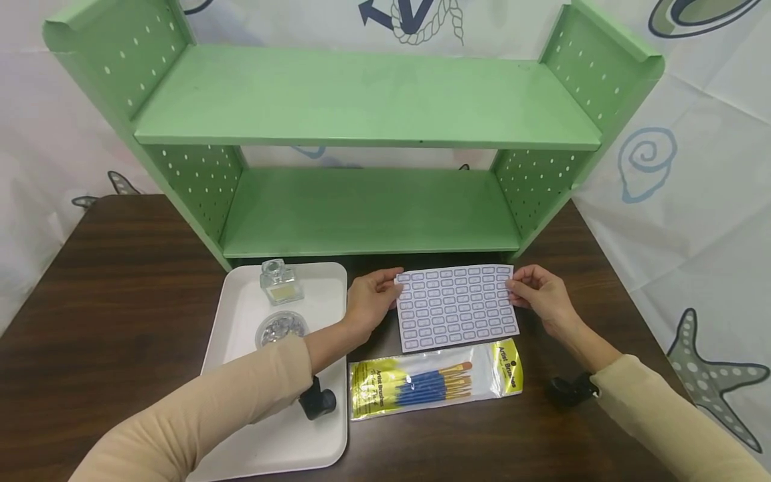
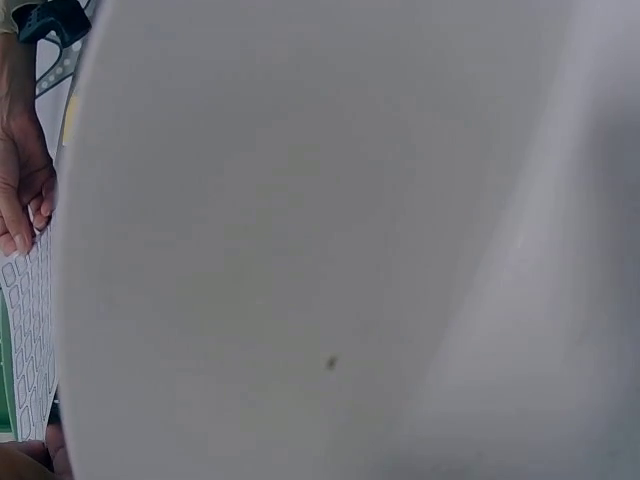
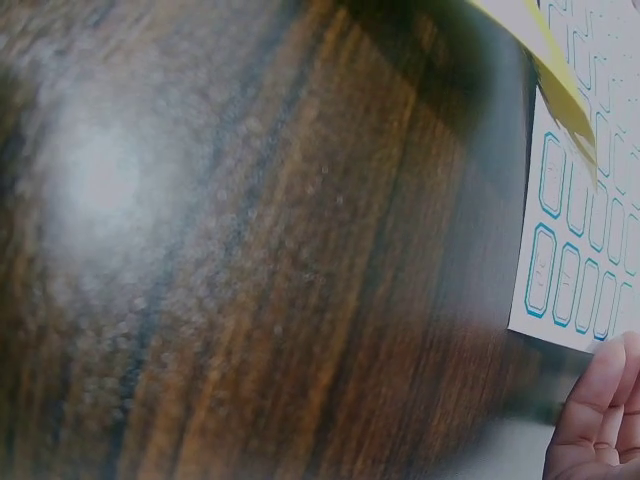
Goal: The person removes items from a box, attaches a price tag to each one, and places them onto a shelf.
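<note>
A white sheet of small blue-bordered labels [image 1: 458, 304] is held by both hands over the dark table, just in front of the shelf. My left hand [image 1: 372, 301] pinches its left edge near the upper corner. At the opposite edge, my right hand [image 1: 542, 294] pinches the sheet between thumb and fingers. In the right wrist view, fingertips [image 3: 600, 385] meet the sheet's corner [image 3: 560, 300]. The left wrist view shows the sheet [image 2: 28, 330] in a narrow strip at its left side. Below the sheet lies a clear and yellow pack of artist brushes [image 1: 434, 381] with blue handles.
A white tray [image 1: 325, 428] stands at the left, partly under the left forearm. On it are a square glass bottle [image 1: 282, 282] and a round clear container [image 1: 280, 327] of shiny pieces. A green two-tier shelf [image 1: 367, 201] rises behind.
</note>
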Available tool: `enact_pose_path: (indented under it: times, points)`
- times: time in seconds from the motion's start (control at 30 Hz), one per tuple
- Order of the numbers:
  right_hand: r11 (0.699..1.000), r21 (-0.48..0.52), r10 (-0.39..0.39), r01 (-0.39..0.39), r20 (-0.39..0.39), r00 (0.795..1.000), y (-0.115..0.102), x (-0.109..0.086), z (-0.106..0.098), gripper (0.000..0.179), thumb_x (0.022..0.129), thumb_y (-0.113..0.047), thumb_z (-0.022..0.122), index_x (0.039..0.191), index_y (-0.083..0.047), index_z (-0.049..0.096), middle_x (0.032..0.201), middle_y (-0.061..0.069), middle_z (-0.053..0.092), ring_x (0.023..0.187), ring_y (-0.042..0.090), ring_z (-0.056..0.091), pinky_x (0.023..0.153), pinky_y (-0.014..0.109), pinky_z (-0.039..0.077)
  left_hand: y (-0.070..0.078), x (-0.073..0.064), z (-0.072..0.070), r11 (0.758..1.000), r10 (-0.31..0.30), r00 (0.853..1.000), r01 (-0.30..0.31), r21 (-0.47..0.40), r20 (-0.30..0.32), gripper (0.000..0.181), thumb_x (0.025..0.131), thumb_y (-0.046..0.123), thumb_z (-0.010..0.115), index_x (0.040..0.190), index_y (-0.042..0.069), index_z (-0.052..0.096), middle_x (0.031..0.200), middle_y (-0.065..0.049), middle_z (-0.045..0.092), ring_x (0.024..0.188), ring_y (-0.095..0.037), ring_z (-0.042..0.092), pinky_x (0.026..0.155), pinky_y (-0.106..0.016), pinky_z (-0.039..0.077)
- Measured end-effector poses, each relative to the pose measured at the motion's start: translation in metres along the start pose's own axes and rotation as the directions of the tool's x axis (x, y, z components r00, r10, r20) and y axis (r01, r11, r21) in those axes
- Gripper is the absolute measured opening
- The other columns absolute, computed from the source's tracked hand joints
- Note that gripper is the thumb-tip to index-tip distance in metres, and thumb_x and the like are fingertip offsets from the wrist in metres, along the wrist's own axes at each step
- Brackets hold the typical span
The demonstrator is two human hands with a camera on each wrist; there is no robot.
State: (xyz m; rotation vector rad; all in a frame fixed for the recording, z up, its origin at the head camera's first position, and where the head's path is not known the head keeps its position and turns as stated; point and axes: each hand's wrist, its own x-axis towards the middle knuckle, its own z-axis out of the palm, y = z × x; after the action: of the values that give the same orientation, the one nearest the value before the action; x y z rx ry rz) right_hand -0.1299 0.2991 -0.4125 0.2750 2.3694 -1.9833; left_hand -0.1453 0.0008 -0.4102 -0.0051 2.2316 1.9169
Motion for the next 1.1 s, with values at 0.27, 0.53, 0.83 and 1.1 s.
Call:
enact_pose_path:
  times: [0.27, 0.53, 0.83, 1.1]
  points:
    - [1.000, 0.002, -0.005, 0.005, -0.003, 1.000, 0.0002, 0.0011, 0.0005, 0.022, 0.087, -0.007, 0.066, 0.097, 0.006, 0.052, 0.076, -0.005, 0.059, 0.066, 0.004, 0.060, 0.063, 0.019, 0.054, 0.0015, -0.0013, -0.0019, 1.000, 0.029, 1.000, -0.029, -0.006, 0.007, 0.034, 0.089, 0.002, 0.060, 0.123, 0.006, 0.062, 0.100, -0.013, 0.070, 0.077, -0.010, 0.061, 0.062, -0.016, 0.050]
    - [1.000, 0.013, -0.016, 0.016, 0.002, 1.000, 0.0005, 0.0001, 0.0001, 0.019, 0.087, -0.005, 0.065, 0.096, 0.006, 0.051, 0.075, -0.005, 0.058, 0.066, 0.004, 0.060, 0.063, 0.018, 0.054, 0.0008, 0.0003, -0.0006, 1.000, 0.009, 1.000, -0.009, -0.014, -0.019, 0.029, 0.090, 0.005, 0.060, 0.118, 0.008, 0.066, 0.098, -0.011, 0.069, 0.072, -0.009, 0.058, 0.060, -0.016, 0.049]
    - [0.999, 0.047, -0.016, 0.015, 0.011, 1.000, 0.0015, 0.0007, 0.0010, 0.020, 0.086, -0.006, 0.067, 0.094, 0.005, 0.053, 0.074, -0.004, 0.059, 0.065, 0.005, 0.061, 0.061, 0.019, 0.055, 0.0031, -0.0016, -0.0011, 0.996, 0.092, 0.995, -0.092, 0.007, -0.037, 0.027, 0.090, 0.005, 0.060, 0.116, 0.007, 0.067, 0.091, -0.011, 0.067, 0.068, -0.008, 0.056, 0.057, -0.015, 0.049]
    - [1.000, 0.012, -0.013, 0.013, 0.013, 1.000, 0.0022, 0.0008, 0.0006, 0.023, 0.086, -0.008, 0.067, 0.096, 0.006, 0.052, 0.074, -0.005, 0.059, 0.064, 0.005, 0.060, 0.061, 0.019, 0.054, 0.0033, -0.0027, -0.0009, 0.992, 0.126, 0.991, -0.126, -0.002, -0.048, 0.022, 0.090, 0.003, 0.060, 0.111, 0.005, 0.065, 0.089, -0.012, 0.071, 0.069, -0.010, 0.059, 0.058, -0.016, 0.049]
